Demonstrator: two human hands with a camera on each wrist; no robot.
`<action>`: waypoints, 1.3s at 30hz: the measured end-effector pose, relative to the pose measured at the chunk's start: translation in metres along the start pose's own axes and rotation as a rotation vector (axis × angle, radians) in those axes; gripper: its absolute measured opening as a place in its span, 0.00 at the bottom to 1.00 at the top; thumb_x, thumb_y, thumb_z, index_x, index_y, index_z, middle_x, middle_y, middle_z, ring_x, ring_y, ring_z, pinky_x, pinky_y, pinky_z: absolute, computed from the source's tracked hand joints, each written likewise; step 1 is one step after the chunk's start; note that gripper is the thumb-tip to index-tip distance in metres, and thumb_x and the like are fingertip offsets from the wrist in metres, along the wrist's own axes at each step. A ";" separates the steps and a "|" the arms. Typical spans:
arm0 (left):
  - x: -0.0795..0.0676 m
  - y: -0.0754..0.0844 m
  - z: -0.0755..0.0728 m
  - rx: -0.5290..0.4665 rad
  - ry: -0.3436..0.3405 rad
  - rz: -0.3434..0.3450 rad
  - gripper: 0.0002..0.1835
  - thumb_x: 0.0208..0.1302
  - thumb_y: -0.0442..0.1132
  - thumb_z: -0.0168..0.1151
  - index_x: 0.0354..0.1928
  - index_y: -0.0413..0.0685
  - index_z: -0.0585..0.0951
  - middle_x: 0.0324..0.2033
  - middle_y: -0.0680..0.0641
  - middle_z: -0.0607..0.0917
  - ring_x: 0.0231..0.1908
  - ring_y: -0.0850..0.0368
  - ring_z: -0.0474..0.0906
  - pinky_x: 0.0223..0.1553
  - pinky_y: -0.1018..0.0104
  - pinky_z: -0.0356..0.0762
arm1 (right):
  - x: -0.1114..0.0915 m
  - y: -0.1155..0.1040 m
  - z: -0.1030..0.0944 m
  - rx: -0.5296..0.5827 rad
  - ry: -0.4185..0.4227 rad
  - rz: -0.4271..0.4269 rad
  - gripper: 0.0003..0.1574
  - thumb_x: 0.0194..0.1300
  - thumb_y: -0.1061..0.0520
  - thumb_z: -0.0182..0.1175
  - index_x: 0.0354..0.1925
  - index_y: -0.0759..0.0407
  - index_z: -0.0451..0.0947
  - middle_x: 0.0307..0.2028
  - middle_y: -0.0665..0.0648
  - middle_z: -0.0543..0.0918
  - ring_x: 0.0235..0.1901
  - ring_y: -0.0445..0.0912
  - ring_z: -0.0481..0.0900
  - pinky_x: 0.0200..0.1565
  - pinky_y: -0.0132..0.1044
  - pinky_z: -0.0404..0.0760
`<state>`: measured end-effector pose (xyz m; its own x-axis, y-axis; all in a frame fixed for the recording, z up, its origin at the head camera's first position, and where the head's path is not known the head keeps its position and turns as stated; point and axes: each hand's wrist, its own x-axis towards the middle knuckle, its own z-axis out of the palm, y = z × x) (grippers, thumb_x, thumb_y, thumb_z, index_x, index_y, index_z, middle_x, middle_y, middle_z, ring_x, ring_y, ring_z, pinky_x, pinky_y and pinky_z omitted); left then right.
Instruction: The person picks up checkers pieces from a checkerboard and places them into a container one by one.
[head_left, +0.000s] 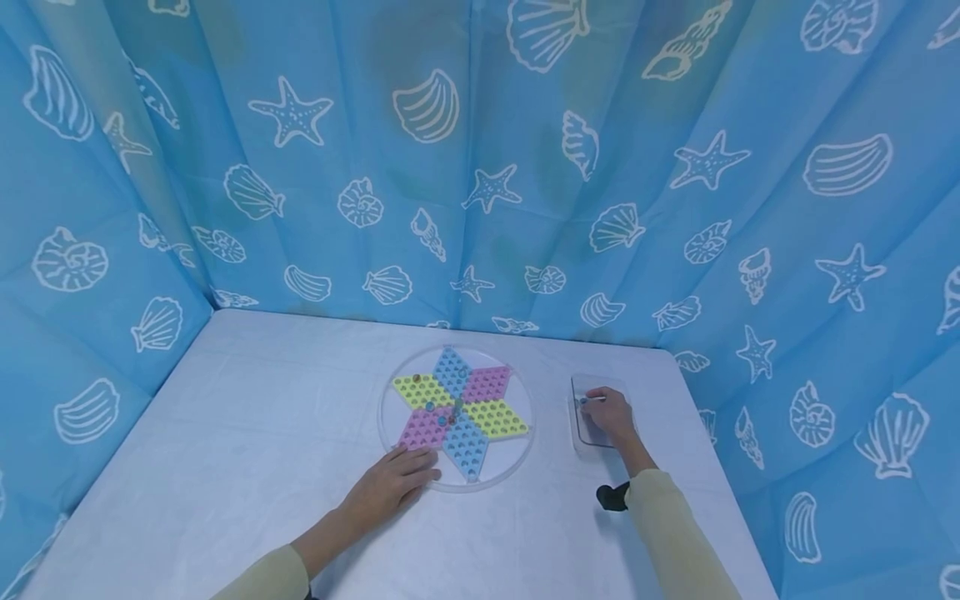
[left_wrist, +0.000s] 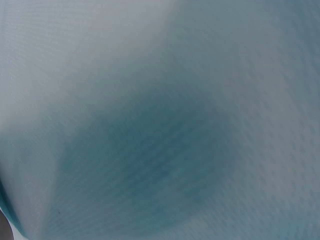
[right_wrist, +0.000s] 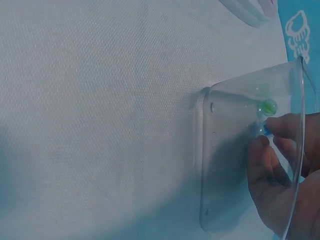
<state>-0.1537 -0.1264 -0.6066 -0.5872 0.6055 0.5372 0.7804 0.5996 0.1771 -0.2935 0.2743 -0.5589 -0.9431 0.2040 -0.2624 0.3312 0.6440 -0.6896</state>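
Observation:
My right hand (head_left: 609,412) reaches into a clear plastic box (right_wrist: 240,180) on the right side of the table. In the right wrist view, its thumb and finger pinch a blue marble (right_wrist: 265,130) inside the box. A clear marble with a green swirl (right_wrist: 269,107) lies close beside the fingertips. On the near left rim of a round Chinese checkers board (head_left: 506,460), my left hand (head_left: 388,486) rests with fingers extended, by the pink point of the star. Several marbles sit on the board, among them a brown one (head_left: 417,378) and a blue one (head_left: 430,406).
A white cloth covers the table (head_left: 247,433). Blue curtains (head_left: 480,158) with white shell and starfish prints stand behind it and at both sides. A black device (head_left: 612,497) is at the right wrist. The left wrist view shows only blurred cloth.

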 end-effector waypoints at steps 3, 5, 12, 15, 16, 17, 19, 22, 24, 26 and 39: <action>0.000 0.000 0.000 -0.010 0.002 -0.001 0.15 0.58 0.36 0.70 0.49 0.50 0.86 0.56 0.44 0.83 0.58 0.46 0.78 0.62 0.42 0.72 | -0.001 -0.001 -0.002 -0.012 0.000 -0.002 0.23 0.69 0.60 0.55 0.59 0.70 0.72 0.54 0.71 0.76 0.53 0.63 0.75 0.54 0.57 0.77; 0.000 -0.001 0.001 -0.012 0.001 0.002 0.15 0.58 0.36 0.70 0.49 0.50 0.86 0.56 0.44 0.83 0.58 0.46 0.78 0.62 0.42 0.72 | -0.002 -0.002 -0.004 -0.021 0.003 -0.009 0.23 0.70 0.60 0.55 0.59 0.69 0.72 0.53 0.71 0.76 0.52 0.62 0.75 0.53 0.55 0.78; -0.002 -0.002 0.004 -0.008 0.000 0.003 0.15 0.59 0.36 0.69 0.50 0.50 0.86 0.57 0.44 0.83 0.58 0.46 0.78 0.63 0.42 0.72 | -0.003 -0.010 -0.013 -0.028 0.036 -0.063 0.22 0.72 0.58 0.56 0.60 0.66 0.72 0.49 0.67 0.78 0.46 0.58 0.80 0.41 0.42 0.83; -0.002 -0.002 0.005 -0.003 0.001 0.012 0.15 0.59 0.36 0.69 0.50 0.49 0.86 0.56 0.44 0.83 0.58 0.46 0.78 0.62 0.43 0.73 | -0.007 -0.014 -0.019 0.007 0.037 -0.095 0.23 0.72 0.58 0.57 0.61 0.67 0.71 0.49 0.67 0.78 0.46 0.58 0.81 0.44 0.43 0.82; -0.003 -0.002 0.005 0.001 0.002 0.014 0.15 0.59 0.36 0.69 0.49 0.49 0.86 0.56 0.44 0.83 0.58 0.46 0.78 0.62 0.43 0.73 | -0.009 -0.017 -0.021 0.017 0.035 -0.107 0.23 0.72 0.58 0.57 0.62 0.67 0.71 0.50 0.67 0.78 0.46 0.58 0.81 0.44 0.44 0.82; -0.003 -0.002 0.005 0.003 0.003 0.016 0.15 0.58 0.36 0.69 0.49 0.49 0.86 0.56 0.44 0.83 0.58 0.46 0.78 0.61 0.43 0.74 | -0.010 -0.019 -0.022 0.028 0.033 -0.118 0.24 0.72 0.58 0.57 0.62 0.66 0.71 0.51 0.67 0.77 0.46 0.58 0.81 0.45 0.44 0.82; -0.002 -0.002 0.004 0.005 0.004 0.015 0.15 0.58 0.36 0.69 0.49 0.50 0.86 0.56 0.44 0.83 0.57 0.46 0.79 0.61 0.43 0.74 | -0.013 -0.024 -0.026 0.042 0.028 -0.143 0.24 0.72 0.58 0.57 0.62 0.66 0.72 0.51 0.66 0.77 0.47 0.58 0.81 0.46 0.45 0.82; -0.002 -0.001 0.003 -0.002 0.008 0.006 0.15 0.58 0.36 0.70 0.49 0.49 0.86 0.56 0.44 0.83 0.57 0.46 0.79 0.62 0.43 0.73 | -0.019 -0.034 -0.028 0.063 0.016 -0.180 0.23 0.72 0.57 0.57 0.62 0.65 0.72 0.51 0.65 0.78 0.49 0.57 0.80 0.48 0.45 0.82; -0.002 -0.001 0.003 -0.008 0.006 0.000 0.16 0.58 0.35 0.71 0.49 0.49 0.86 0.56 0.44 0.83 0.58 0.46 0.78 0.62 0.43 0.73 | -0.023 -0.042 -0.029 0.082 0.005 -0.199 0.23 0.73 0.57 0.57 0.61 0.64 0.73 0.51 0.64 0.78 0.51 0.58 0.80 0.52 0.47 0.82; -0.002 -0.001 0.003 -0.008 0.000 -0.005 0.16 0.58 0.35 0.71 0.49 0.49 0.86 0.56 0.44 0.83 0.58 0.46 0.78 0.62 0.43 0.73 | -0.028 -0.049 -0.026 0.105 -0.010 -0.219 0.22 0.73 0.56 0.57 0.61 0.64 0.73 0.51 0.64 0.78 0.52 0.58 0.79 0.55 0.49 0.81; -0.002 -0.002 0.004 -0.020 -0.016 -0.015 0.16 0.58 0.35 0.70 0.50 0.50 0.86 0.57 0.44 0.83 0.59 0.47 0.77 0.63 0.43 0.71 | -0.061 -0.093 0.012 0.124 -0.088 -0.405 0.17 0.69 0.59 0.62 0.56 0.60 0.78 0.51 0.60 0.83 0.53 0.55 0.81 0.56 0.49 0.82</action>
<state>-0.1547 -0.1265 -0.6116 -0.6016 0.6050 0.5216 0.7757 0.5982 0.2010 -0.2670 0.1932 -0.4863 -0.9935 -0.1138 -0.0068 -0.0590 0.5649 -0.8231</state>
